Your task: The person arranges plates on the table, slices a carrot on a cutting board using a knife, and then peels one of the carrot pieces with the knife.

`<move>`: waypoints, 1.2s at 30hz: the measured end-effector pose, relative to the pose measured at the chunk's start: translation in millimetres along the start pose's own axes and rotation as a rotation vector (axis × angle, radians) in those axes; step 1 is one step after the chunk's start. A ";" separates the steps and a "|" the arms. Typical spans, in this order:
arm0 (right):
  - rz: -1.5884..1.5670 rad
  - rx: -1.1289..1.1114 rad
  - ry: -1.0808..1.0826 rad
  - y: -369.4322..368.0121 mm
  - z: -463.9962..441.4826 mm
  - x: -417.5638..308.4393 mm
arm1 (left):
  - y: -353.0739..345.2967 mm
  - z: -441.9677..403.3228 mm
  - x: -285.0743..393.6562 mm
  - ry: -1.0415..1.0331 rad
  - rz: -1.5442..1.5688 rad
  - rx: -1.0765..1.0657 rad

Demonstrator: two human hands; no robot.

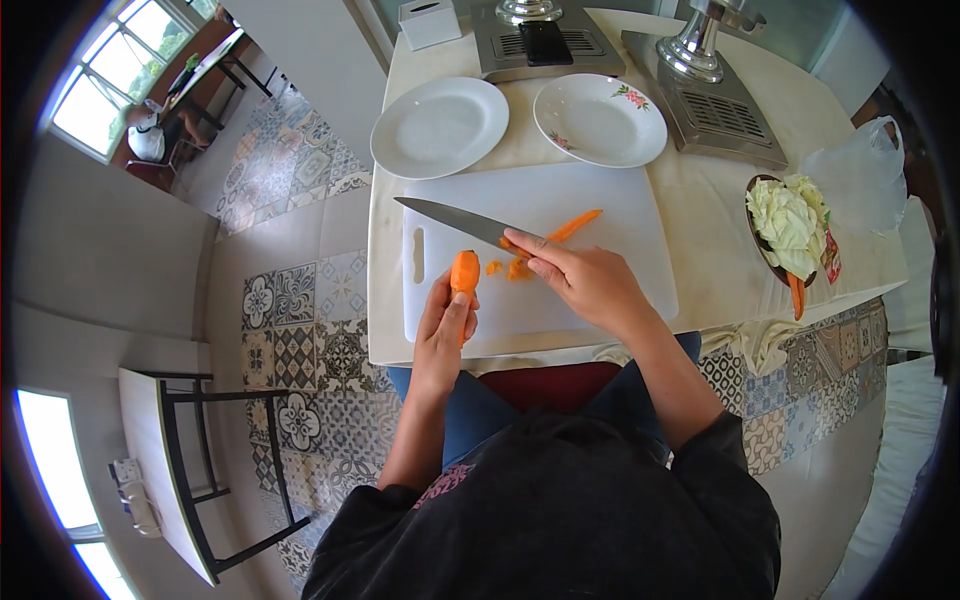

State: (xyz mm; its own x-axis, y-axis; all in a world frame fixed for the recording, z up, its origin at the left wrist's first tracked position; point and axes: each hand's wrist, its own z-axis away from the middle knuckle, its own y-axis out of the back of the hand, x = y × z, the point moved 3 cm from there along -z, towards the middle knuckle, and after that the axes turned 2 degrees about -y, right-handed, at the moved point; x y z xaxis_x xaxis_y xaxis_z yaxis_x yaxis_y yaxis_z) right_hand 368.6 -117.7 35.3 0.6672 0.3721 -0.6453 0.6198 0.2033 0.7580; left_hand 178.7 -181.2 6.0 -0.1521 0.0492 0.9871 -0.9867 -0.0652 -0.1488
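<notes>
My left hand [440, 325] is wrapped round a peeled carrot [465, 274], its thick end pointing away from me, above the near left part of the white cutting board [620, 215]. My right hand [585, 280] grips a large knife [452, 218], whose blade points to the left over the board, just beyond the carrot. The handle is mostly hidden by my fingers. Small orange pieces [494, 268] lie on the board between my hands, and a thin carrot strip [577, 225] lies beyond my right hand.
Two white plates [440, 128] [600, 120] stand behind the board. Further back are metal dispenser bases [725, 115], a black phone [545, 43] and a tissue box [430, 23]. On the right, a bowl of cabbage [790, 225] sits beside a plastic bag [860, 180]. A person [147, 138] sits far left.
</notes>
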 end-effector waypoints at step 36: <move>-0.096 -0.146 0.189 -16.6 24.4 -11.7 | -11.2 4.5 -0.1 0.080 0.517 -0.280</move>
State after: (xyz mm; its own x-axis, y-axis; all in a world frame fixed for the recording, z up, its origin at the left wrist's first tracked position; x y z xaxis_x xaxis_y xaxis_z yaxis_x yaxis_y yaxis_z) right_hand 360.6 -147.5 28.0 0.5105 0.5047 -0.6961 0.6013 0.3692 0.7086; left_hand 190.1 -184.9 7.8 -0.6100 0.1570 0.7767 -0.7593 0.1644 -0.6296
